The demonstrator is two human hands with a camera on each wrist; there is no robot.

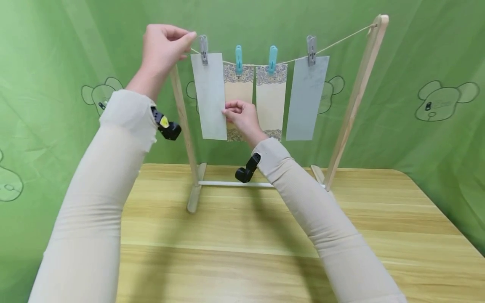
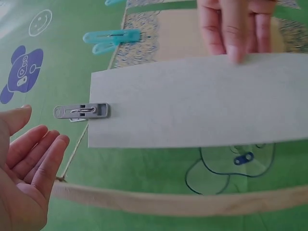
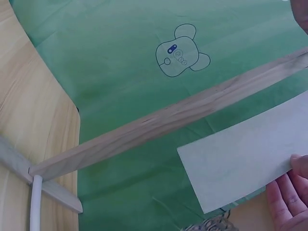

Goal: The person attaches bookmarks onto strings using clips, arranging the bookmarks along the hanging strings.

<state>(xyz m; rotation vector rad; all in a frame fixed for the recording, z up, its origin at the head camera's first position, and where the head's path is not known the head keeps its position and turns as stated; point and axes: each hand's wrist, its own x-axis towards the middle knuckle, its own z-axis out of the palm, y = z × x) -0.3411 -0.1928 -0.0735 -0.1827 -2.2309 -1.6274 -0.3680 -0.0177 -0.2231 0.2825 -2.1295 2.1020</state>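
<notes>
A white card [image 1: 210, 99] hangs from a string, held at its top by a grey clothespin [image 1: 203, 49]. My left hand [image 1: 166, 46] is just left of that clothespin. In the left wrist view its thumb and fingers are parted, with nothing between them and a small gap to the clothespin [image 2: 82, 111]. My right hand [image 1: 244, 120] pinches the card's right edge, low down, thumb in front and fingers behind, as the right wrist view of the card [image 3: 240, 163] shows. It partly covers a patterned beige card [image 1: 238, 90] behind it.
A second patterned card [image 1: 270, 101] and a pale grey-blue card [image 1: 307, 99] hang farther right, under a turquoise clothespin [image 1: 273, 59] and another grey clothespin [image 1: 311, 50]. Wooden posts [image 1: 358, 101] with a white crossbar [image 1: 219, 183] stand on the wooden table [image 1: 235, 252], before a green curtain [image 1: 428, 50].
</notes>
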